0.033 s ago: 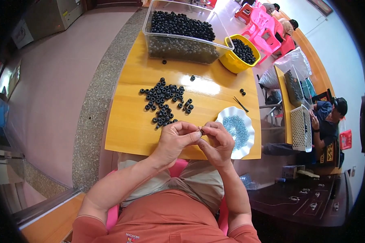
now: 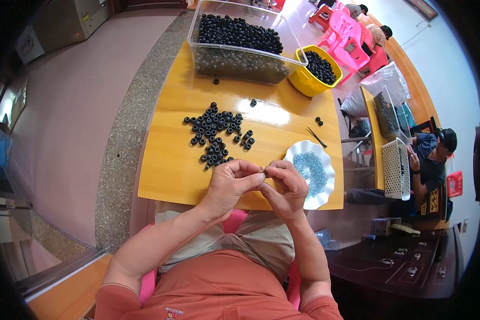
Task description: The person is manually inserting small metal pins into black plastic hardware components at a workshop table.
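Observation:
Over the near edge of the table, my left hand (image 2: 232,184) and my right hand (image 2: 286,189) meet fingertip to fingertip. Both are closed in a pinch around a small dark piece (image 2: 264,174), mostly covered by the fingers, so its exact kind does not show. Just beyond my left hand lies a loose pile of small black ring-shaped parts (image 2: 213,128), with hollow centres. A white scalloped dish (image 2: 329,181) stands right beside my right hand and holds many tiny clear-blue beads (image 2: 310,172). Black tweezers (image 2: 317,137) rest on the table behind the dish.
A clear plastic bin (image 2: 240,66) full of black parts stands at the table's far end, next to a yellow basin (image 2: 304,82) of the same. A few single parts (image 2: 318,121) lie apart. Off to the right, a person (image 2: 429,160) sits by a white perforated basket (image 2: 396,170).

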A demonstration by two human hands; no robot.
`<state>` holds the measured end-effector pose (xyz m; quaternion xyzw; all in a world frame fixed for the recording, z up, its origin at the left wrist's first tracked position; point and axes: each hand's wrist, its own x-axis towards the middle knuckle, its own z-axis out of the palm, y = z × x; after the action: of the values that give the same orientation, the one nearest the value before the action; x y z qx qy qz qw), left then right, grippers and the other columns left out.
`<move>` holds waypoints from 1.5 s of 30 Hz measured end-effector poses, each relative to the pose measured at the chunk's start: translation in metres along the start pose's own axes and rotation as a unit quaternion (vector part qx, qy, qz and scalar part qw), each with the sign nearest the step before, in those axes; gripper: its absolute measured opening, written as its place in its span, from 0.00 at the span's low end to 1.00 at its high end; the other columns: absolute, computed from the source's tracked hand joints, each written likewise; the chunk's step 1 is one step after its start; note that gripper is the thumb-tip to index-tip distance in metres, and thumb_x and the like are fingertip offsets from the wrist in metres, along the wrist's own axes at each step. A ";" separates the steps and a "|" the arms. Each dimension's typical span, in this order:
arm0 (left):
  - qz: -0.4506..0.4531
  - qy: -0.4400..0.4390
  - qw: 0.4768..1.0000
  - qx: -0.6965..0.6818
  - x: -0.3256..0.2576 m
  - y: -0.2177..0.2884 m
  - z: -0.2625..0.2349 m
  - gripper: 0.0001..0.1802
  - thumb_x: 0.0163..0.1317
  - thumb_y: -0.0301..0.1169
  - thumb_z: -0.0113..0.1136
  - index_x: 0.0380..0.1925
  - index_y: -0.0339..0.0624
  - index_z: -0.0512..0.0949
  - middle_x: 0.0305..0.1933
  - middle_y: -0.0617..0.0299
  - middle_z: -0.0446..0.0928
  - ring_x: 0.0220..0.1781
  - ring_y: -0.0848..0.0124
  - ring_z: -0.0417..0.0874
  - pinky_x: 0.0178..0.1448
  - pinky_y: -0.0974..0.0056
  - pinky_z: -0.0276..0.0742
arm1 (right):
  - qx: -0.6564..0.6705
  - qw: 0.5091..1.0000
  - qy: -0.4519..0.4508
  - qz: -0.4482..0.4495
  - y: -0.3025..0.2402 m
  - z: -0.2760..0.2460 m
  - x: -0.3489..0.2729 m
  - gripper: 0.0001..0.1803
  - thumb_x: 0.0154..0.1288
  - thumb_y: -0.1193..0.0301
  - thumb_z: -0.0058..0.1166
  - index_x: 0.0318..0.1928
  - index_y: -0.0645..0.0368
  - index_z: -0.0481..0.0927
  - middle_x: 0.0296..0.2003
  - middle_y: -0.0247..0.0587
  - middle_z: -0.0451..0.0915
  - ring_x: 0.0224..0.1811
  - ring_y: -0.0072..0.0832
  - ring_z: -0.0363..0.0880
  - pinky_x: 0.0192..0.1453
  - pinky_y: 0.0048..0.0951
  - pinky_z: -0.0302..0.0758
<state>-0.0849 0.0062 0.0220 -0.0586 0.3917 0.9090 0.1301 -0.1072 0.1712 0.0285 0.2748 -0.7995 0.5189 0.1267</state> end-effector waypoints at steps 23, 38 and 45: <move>0.038 0.015 0.999 0.017 -0.002 -0.011 -0.002 0.06 0.60 0.22 0.62 0.37 0.37 0.78 0.37 0.60 0.81 0.39 0.75 0.83 0.47 0.71 0.80 | -0.054 0.998 -0.011 -0.042 -0.005 0.004 0.003 0.20 0.47 0.81 0.69 0.43 0.63 0.81 0.37 0.42 0.78 0.36 0.28 0.78 0.38 0.23 0.74; 0.013 0.009 0.999 -0.029 -0.002 -0.012 0.000 0.08 0.66 0.30 0.60 0.38 0.35 0.79 0.35 0.60 0.82 0.37 0.76 0.83 0.47 0.70 0.82 | -0.109 0.992 0.010 -0.065 -0.004 -0.004 0.005 0.21 0.46 0.77 0.71 0.43 0.62 0.80 0.36 0.45 0.79 0.33 0.32 0.80 0.35 0.28 0.78; 0.015 0.014 1.000 -0.005 -0.005 -0.009 0.003 0.06 0.65 0.30 0.61 0.37 0.38 0.80 0.33 0.65 0.81 0.34 0.80 0.80 0.40 0.75 0.76 | -0.117 0.990 0.010 -0.072 -0.006 -0.005 0.006 0.20 0.45 0.78 0.71 0.42 0.63 0.80 0.35 0.46 0.79 0.33 0.34 0.80 0.35 0.29 0.78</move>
<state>-0.0775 0.0135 0.0194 -0.0661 0.3893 0.9120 0.1110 -0.1089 0.1721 0.0385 0.3100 -0.8316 0.4136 0.2031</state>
